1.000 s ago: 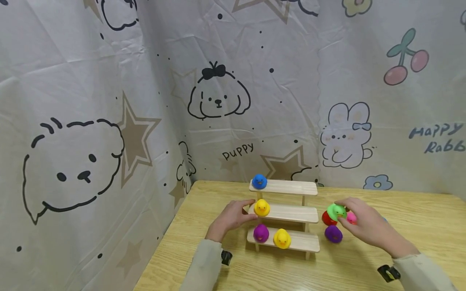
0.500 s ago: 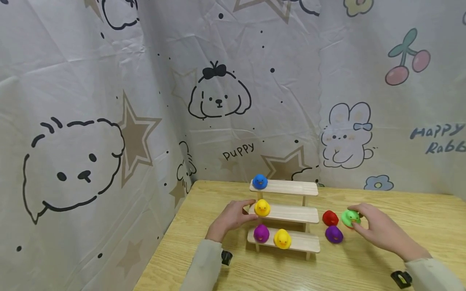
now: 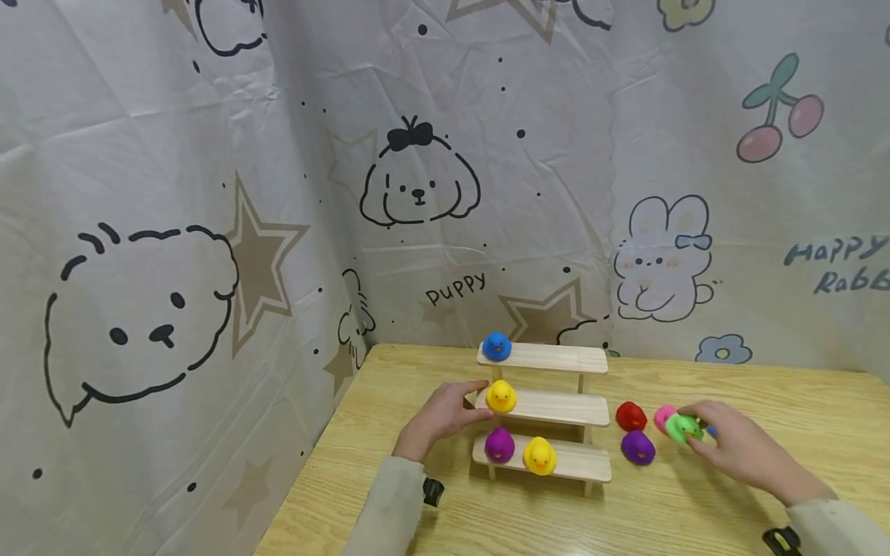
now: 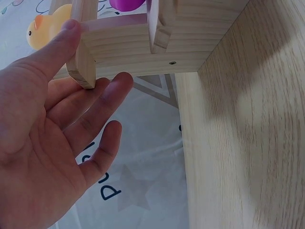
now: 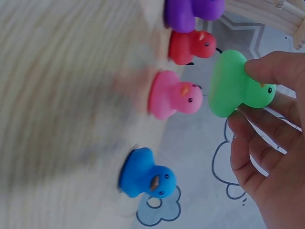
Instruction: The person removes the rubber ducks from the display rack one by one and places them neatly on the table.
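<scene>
My right hand (image 3: 744,448) pinches a green toy duck (image 5: 228,86) between thumb and fingers, raised off the table in the right wrist view. Just behind it sits a pink toy duck (image 5: 167,95), and a blue toy duck (image 5: 138,174) is largely covered by the hand in the head view. My left hand (image 3: 445,413) holds the left end of the middle tier of a three-tier wooden display shelf (image 3: 556,405), thumb on one side of the board and fingers on the other. A yellow toy duck (image 3: 501,397) stands on that tier beside the hand.
Another blue duck (image 3: 497,347) occupies the top tier's left end. Purple-magenta (image 3: 499,445) and yellow ducks (image 3: 539,455) stand on the bottom tier. Red (image 3: 631,416) and violet ducks (image 3: 638,447) rest on the table right of the shelf. A printed curtain (image 3: 417,255) hangs behind.
My right hand has moved to the right and slightly nearer with the green duck, away from above the red duck. The pink duck now shows more. My left hand stays in place.
</scene>
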`<action>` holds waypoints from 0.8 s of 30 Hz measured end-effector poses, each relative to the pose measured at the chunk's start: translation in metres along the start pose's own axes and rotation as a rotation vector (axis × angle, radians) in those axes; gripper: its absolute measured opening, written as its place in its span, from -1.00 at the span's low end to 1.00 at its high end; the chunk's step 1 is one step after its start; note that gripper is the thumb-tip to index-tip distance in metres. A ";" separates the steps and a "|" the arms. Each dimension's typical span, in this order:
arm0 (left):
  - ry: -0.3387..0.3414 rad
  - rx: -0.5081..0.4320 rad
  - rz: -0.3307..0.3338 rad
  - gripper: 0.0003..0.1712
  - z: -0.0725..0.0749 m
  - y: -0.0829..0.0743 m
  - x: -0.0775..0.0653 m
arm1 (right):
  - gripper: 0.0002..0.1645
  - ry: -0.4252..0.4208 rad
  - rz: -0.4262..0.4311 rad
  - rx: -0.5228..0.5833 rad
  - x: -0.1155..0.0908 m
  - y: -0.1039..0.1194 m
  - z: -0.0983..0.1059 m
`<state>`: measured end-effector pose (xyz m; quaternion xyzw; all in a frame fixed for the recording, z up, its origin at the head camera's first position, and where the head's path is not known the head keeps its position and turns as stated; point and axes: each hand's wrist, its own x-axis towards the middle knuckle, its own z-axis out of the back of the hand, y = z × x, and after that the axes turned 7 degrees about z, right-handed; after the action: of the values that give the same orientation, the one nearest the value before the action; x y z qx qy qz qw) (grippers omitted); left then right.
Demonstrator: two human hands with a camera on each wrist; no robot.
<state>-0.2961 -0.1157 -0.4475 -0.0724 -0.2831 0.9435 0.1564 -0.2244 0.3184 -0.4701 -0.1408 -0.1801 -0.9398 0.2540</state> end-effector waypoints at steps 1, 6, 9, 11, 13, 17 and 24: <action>-0.001 0.001 -0.002 -0.30 0.000 0.000 0.000 | -0.56 0.010 -0.006 0.001 -0.001 -0.001 -0.001; -0.004 0.009 0.000 -0.32 0.000 -0.001 0.000 | -0.54 0.051 -0.032 0.001 -0.005 -0.007 -0.005; -0.006 0.013 -0.003 -0.32 0.000 -0.001 0.000 | -0.54 0.048 -0.019 -0.006 -0.007 -0.009 -0.008; -0.006 0.014 -0.008 -0.31 0.000 0.000 0.000 | -0.55 0.034 0.001 -0.014 -0.009 -0.010 -0.011; -0.005 0.010 -0.010 -0.31 0.000 -0.001 0.001 | -0.56 0.032 0.011 -0.014 -0.011 -0.011 -0.013; -0.001 0.003 -0.008 -0.32 0.000 -0.001 0.001 | -0.57 0.068 -0.016 0.001 -0.014 -0.012 -0.017; 0.001 0.007 -0.001 -0.31 0.000 -0.001 0.000 | -0.57 0.080 -0.027 0.024 -0.017 -0.013 -0.020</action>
<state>-0.2954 -0.1146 -0.4469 -0.0721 -0.2795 0.9444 0.1572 -0.2205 0.3274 -0.4978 -0.0974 -0.1829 -0.9459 0.2498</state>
